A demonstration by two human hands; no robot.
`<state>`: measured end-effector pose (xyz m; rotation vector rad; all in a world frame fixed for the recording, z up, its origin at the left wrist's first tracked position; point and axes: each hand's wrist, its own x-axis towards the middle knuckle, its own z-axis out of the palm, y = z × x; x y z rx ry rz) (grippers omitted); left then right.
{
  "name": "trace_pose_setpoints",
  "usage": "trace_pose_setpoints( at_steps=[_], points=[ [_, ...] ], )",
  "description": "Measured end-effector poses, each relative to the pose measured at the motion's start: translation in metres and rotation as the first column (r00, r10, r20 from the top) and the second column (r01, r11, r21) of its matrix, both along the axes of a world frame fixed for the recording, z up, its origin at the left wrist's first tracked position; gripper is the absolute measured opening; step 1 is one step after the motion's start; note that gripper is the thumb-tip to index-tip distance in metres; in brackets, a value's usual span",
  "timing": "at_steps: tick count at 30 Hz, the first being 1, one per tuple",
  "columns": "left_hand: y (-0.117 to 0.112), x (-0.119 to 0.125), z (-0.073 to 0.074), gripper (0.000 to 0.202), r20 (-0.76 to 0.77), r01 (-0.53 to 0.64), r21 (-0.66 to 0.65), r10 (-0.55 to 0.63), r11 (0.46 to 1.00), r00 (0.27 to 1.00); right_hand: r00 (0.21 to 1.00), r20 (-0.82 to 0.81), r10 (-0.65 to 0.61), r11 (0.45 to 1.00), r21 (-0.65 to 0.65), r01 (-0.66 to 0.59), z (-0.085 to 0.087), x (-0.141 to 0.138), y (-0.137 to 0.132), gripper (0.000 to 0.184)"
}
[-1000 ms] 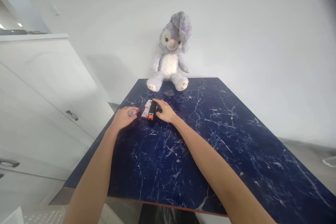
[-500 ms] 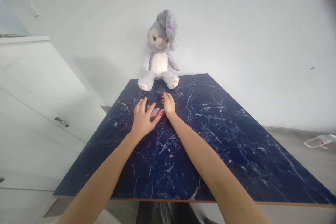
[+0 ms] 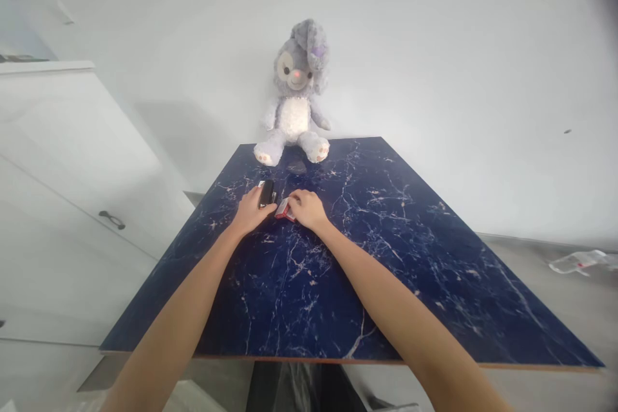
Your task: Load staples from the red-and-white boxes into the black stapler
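Note:
My left hand (image 3: pixel 250 211) is closed around a small black object (image 3: pixel 266 194) with shiny metal parts, which looks like a stapler. Its thumb lies along the near end, and the fingers cover its left side. Just to the right, a small red-and-white box (image 3: pixel 284 208) rests on the dark blue marbled table (image 3: pixel 309 283). Fingers of my right hand (image 3: pixel 308 208) curl over the right side of this box and pinch it, hiding part of it. Little space separates the two hands.
A grey plush rabbit (image 3: pixel 295 116) with a white belly sits at the table's back edge against the wall (image 3: pixel 434 45). To the left stands a white cabinet (image 3: pixel 72 206) with a dark handle (image 3: pixel 112 219). Clear plastic packaging (image 3: pixel 579 262) lies on the floor at right.
My left hand has shifted left from over the red-and-white box and closed on the black object, now more exposed. My right hand has come down and closed on the box.

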<state>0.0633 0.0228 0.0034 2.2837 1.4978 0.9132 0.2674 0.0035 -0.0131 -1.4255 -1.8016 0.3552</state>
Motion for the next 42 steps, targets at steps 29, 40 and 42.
trace_pose_setpoints(
  at_steps=[29,40,42],
  points=[
    [-0.073,0.045,0.021,0.045,-0.085,0.464,0.006,-0.462,0.886,0.883,0.944,0.025,0.330,0.941,-0.082,-0.327,0.027,0.127,-0.093,0.034],
    [-0.044,0.018,0.017,0.039,-0.005,0.416,-0.314,-0.439,0.853,0.898,0.939,0.083,0.333,0.934,-0.169,-0.316,0.029,0.118,-0.100,0.023],
    [-0.043,0.019,0.016,0.043,-0.005,0.411,-0.318,-0.435,0.854,0.900,0.938,0.081,0.338,0.933,-0.163,-0.322,0.030,0.120,-0.099,0.021]
  ],
)
